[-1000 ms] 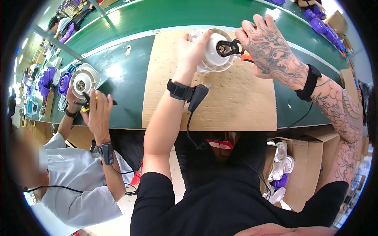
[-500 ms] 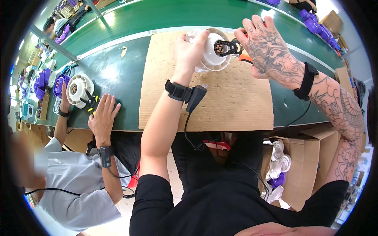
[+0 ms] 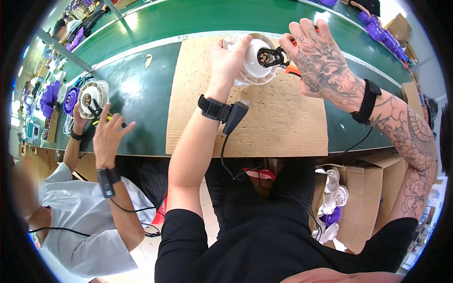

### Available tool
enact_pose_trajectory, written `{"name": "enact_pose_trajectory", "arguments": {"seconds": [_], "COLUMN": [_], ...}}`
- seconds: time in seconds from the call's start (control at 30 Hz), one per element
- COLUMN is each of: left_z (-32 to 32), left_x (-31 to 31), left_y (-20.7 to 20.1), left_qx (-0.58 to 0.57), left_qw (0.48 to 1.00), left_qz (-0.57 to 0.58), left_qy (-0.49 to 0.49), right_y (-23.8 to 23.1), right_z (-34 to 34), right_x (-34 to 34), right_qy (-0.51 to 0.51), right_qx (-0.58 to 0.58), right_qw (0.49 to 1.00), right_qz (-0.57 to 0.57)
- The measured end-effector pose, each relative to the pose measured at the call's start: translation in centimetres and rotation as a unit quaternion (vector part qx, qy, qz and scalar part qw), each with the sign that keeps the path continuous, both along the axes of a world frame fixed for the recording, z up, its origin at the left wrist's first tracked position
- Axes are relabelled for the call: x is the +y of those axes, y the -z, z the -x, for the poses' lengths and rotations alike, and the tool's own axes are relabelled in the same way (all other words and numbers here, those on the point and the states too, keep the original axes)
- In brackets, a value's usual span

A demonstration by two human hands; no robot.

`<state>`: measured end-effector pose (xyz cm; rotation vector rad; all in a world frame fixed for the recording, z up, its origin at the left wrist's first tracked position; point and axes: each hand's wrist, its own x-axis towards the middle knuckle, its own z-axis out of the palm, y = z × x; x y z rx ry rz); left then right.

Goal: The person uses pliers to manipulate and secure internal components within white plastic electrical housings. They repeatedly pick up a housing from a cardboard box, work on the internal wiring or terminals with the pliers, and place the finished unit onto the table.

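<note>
My left hand (image 3: 227, 62) is closed around the left side of a round white plastic housing (image 3: 255, 73), which has a ribbed outer rim and a dark opening with copper-coloured parts. In my right hand (image 3: 325, 63) are black-jawed pliers (image 3: 277, 57) with red-orange handles, their jaws at that opening. My right-hand fingers wrap the handles, partly hidden behind the hand. Beneath the housing lies a flat cardboard sheet (image 3: 245, 134) on the green table (image 3: 141, 113).
To my left, a co-worker in a grey shirt (image 3: 89, 217) holds another white housing (image 3: 94, 92) and black-and-yellow pliers (image 3: 96, 112). Purple parts (image 3: 49, 99) stand beyond. A cardboard box (image 3: 361, 203) by my right leg holds white and purple pieces. Past the table runs a green belt (image 3: 188, 19).
My hands, the housing and the pliers are nearly still. The co-worker's right hand has shifted left, with its fingers spread more, and the co-worker's housing has tilted.
</note>
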<state>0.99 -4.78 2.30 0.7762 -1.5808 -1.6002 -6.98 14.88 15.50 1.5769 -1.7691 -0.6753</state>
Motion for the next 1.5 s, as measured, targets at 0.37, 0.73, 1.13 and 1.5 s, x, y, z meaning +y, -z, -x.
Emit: {"name": "enact_pose_trajectory", "arguments": {"seconds": [0.37, 0.73, 1.13, 1.5], "left_z": [-1.1, -0.7, -0.5, 0.5], "left_x": [0.9, 2.5, 3.9, 4.3], "left_y": [-0.9, -1.2, -2.0, -1.8], "left_qx": [-0.014, 0.027, 0.070, 0.049], "left_qw": [1.000, 0.989, 0.978, 0.970], "left_qz": [0.015, 0.112, 0.172, 0.200], "left_qy": [-0.013, -0.091, -0.098, -0.132], "right_y": [0.5, -0.3, 0.9, 2.0], "right_z": [0.5, -1.1, 0.2, 1.1], "right_x": [-0.6, 0.4, 1.0, 1.2], "right_qy": [-0.056, 0.063, 0.083, 0.134], "right_qx": [-0.050, -0.105, -0.134, -0.158], "right_qw": [0.997, 0.992, 0.987, 0.978], "right_qz": [0.028, 0.001, 0.025, 0.027]}}
